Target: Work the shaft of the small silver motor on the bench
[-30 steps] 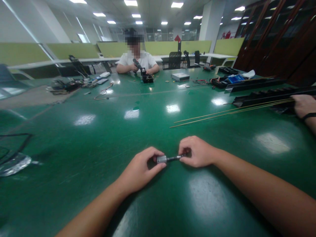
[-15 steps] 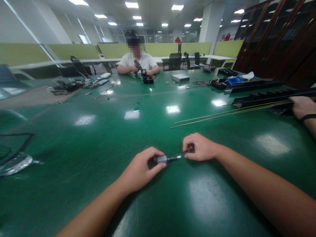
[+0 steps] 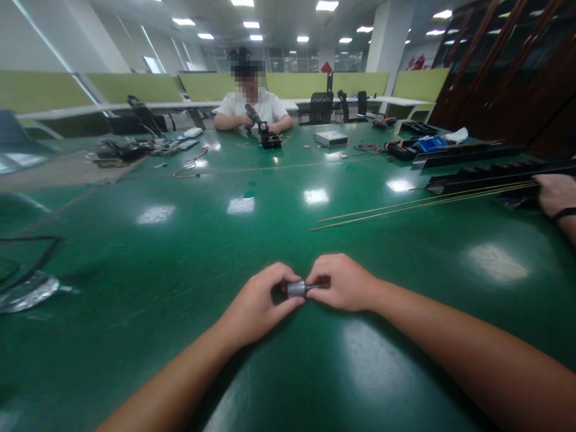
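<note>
Thumb and fingers of my left hand (image 3: 258, 303) are closed around a small silver metal cylinder (image 3: 296, 289), low over the green tabletop. From its right end a thin shaft (image 3: 318, 286) sticks out, lying level. My right hand (image 3: 339, 282) is closed in a pinch around that shaft, its fingertips right beside the cylinder's end. Something small and dark sits inside the right fingers, mostly hidden; half a second ago a small dark coil, like a spring, showed there. Whether it is around the shaft, I cannot tell.
Thin brass-coloured rods (image 3: 382, 210) reach in from the right, near another person's hand (image 3: 558, 195). Black channel-shaped strips (image 3: 468, 156) lie behind. Across the green table (image 3: 180, 264), a co-worker (image 3: 252, 111) handles a power drill (image 3: 252, 113). A silver box (image 3: 331, 139) stands farther back.
My right hand has moved left along the shaft, up to the cylinder's end, and its fingers now cover the shaft. The left hand still grips the cylinder in about the same place.
</note>
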